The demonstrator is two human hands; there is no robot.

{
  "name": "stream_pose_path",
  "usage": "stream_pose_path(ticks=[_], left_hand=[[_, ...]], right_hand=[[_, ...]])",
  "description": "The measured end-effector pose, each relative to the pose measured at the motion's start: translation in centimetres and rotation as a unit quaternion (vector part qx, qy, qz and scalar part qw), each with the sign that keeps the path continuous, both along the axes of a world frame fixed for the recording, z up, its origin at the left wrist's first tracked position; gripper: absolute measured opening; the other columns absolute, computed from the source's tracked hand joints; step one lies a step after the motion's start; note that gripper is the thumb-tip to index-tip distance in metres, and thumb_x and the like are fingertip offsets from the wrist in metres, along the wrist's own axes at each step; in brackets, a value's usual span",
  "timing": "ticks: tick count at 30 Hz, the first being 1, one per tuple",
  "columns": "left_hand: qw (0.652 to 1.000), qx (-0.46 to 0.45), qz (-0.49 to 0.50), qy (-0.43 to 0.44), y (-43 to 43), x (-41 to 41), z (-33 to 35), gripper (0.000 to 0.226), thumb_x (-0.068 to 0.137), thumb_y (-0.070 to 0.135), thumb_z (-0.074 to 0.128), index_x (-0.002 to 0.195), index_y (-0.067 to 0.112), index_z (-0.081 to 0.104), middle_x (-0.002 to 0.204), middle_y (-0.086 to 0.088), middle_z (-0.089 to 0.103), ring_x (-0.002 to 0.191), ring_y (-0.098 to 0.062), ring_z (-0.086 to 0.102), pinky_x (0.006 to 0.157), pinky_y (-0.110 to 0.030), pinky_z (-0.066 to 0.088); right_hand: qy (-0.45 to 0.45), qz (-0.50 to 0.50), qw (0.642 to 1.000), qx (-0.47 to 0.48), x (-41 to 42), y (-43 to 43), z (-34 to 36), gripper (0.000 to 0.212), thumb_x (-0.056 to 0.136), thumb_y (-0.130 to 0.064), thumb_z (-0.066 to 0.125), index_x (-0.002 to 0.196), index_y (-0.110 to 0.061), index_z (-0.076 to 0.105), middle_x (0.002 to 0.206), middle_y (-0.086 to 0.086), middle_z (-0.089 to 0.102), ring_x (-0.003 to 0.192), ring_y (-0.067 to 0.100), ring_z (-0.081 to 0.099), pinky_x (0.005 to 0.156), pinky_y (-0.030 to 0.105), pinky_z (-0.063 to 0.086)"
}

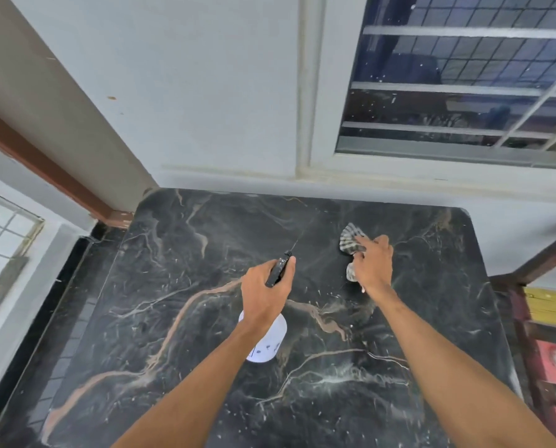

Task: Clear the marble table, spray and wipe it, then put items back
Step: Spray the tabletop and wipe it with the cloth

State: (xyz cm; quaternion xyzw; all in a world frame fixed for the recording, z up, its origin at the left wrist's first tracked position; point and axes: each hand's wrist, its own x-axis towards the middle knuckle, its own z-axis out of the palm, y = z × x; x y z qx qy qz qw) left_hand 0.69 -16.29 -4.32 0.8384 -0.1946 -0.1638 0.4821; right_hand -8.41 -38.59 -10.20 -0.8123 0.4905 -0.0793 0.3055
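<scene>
The black marble table (205,367) with tan and white veins fills the lower view. My left hand (263,294) grips the black trigger head of a white spray bottle (268,344), held above the table's middle with its nozzle pointing away from me. My right hand (372,265) holds a checked grey and white cloth (351,239) down on the marble at the far right; part of the cloth bunches under my palm.
A white wall and a barred window (457,85) stand behind the table. To the right is a dark wooden shelf (548,334) with yellow and red items. A dark ledge (60,302) runs along the table's left side.
</scene>
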Motion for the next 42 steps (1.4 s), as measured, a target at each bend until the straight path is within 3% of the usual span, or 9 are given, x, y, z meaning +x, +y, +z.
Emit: stream_pose_path(ticks=[8, 13, 17, 22, 27, 32, 36, 40, 42], left_hand=[[0.997, -0.023, 0.069, 0.023, 1.8, 2.6, -0.2, 0.065, 0.097, 0.057, 0.068, 0.063, 0.009, 0.040, 0.053, -0.012, 0.040, 0.053, -0.021, 0.037, 0.052, -0.045, 0.039], [0.993, -0.039, 0.110, 0.024, 4.7, 5.8, -0.8, 0.067, 0.102, 0.050, 0.069, 0.069, -0.004, 0.045, 0.062, -0.030, 0.044, 0.055, -0.033, 0.038, 0.057, -0.064, 0.053], [0.987, -0.064, 0.147, 0.020, 7.3, 8.4, -1.0, 0.065, 0.102, 0.053, 0.068, 0.068, 0.002, 0.044, 0.062, -0.026, 0.043, 0.056, -0.026, 0.036, 0.053, -0.060, 0.044], [0.982, -0.086, 0.160, 0.044, 10.7, 12.4, -1.0, 0.062, 0.104, 0.050, 0.068, 0.070, 0.003, 0.048, 0.061, -0.024, 0.048, 0.049, -0.032, 0.048, 0.050, -0.052, 0.051], [0.982, -0.091, 0.161, 0.035, 16.2, 16.6, -1.0, 0.055, 0.108, 0.044, 0.067, 0.065, 0.017, 0.047, 0.051, -0.001, 0.046, 0.046, -0.018, 0.047, 0.050, -0.048, 0.051], [0.979, -0.088, 0.181, 0.027, 22.5, 20.2, -1.5, 0.056, 0.109, 0.040, 0.068, 0.065, 0.016, 0.043, 0.057, -0.019, 0.044, 0.051, -0.023, 0.038, 0.051, -0.055, 0.044], [0.976, -0.100, 0.192, 0.020, 26.6, 22.7, -1.7, 0.056, 0.110, 0.039, 0.068, 0.067, 0.011, 0.046, 0.060, -0.026, 0.045, 0.052, -0.026, 0.036, 0.049, -0.054, 0.040], [0.976, -0.117, 0.185, 0.010, 29.2, 24.1, -1.6, 0.058, 0.111, 0.037, 0.067, 0.071, -0.001, 0.047, 0.059, -0.029, 0.046, 0.051, -0.048, 0.040, 0.048, -0.055, 0.041], [0.977, -0.120, 0.175, -0.003, 30.5, 24.0, -1.5, 0.057, 0.111, 0.036, 0.067, 0.070, 0.002, 0.047, 0.057, -0.025, 0.046, 0.051, -0.048, 0.041, 0.048, -0.054, 0.040]], right_hand=[[-0.016, -0.031, 0.999, -0.012, 6.3, 0.0, -0.5, 0.040, 0.097, -0.003, 0.051, 0.133, -0.013, 0.063, 0.129, 0.013, 0.038, 0.120, 0.033, 0.037, 0.079, 0.039, 0.045], [-0.017, 0.217, 0.973, -0.083, 12.0, 2.6, -0.9, 0.043, 0.095, -0.004, 0.048, 0.134, -0.017, 0.062, 0.132, 0.015, 0.042, 0.124, 0.035, 0.038, 0.092, 0.044, 0.052], [0.031, 0.008, 0.998, -0.058, 16.1, 0.1, -0.9, 0.037, 0.095, -0.004, 0.050, 0.129, -0.010, 0.062, 0.137, 0.023, 0.039, 0.121, 0.046, 0.038, 0.097, 0.049, 0.047], [-0.011, 0.304, 0.949, -0.077, 22.4, 11.0, -1.7, 0.044, 0.094, -0.005, 0.050, 0.135, -0.019, 0.061, 0.132, 0.015, 0.041, 0.123, 0.036, 0.037, 0.097, 0.043, 0.047], [0.017, 0.162, 0.987, -0.010, 29.1, 15.2, -0.9, 0.042, 0.098, -0.005, 0.049, 0.135, -0.020, 0.062, 0.145, 0.016, 0.034, 0.133, 0.042, 0.032, 0.097, 0.049, 0.051], [-0.049, 0.414, 0.908, -0.043, 32.6, 24.9, -1.3, 0.043, 0.097, -0.006, 0.049, 0.134, -0.022, 0.063, 0.121, 0.007, 0.041, 0.114, 0.027, 0.038, 0.093, 0.037, 0.048], [-0.020, 0.244, 0.969, -0.022, 38.1, 26.3, -1.0, 0.042, 0.097, -0.003, 0.049, 0.134, -0.020, 0.063, 0.137, 0.015, 0.040, 0.129, 0.039, 0.038, 0.105, 0.045, 0.045], [-0.027, 0.458, 0.886, -0.072, 38.1, 32.6, -1.3, 0.048, 0.097, -0.005, 0.049, 0.140, -0.024, 0.058, 0.132, 0.010, 0.041, 0.122, 0.033, 0.038, 0.105, 0.042, 0.042], [-0.029, 0.453, 0.889, -0.060, 38.7, 32.8, -1.2, 0.046, 0.098, -0.006, 0.049, 0.139, -0.024, 0.060, 0.126, 0.007, 0.040, 0.118, 0.030, 0.038, 0.103, 0.040, 0.043]])
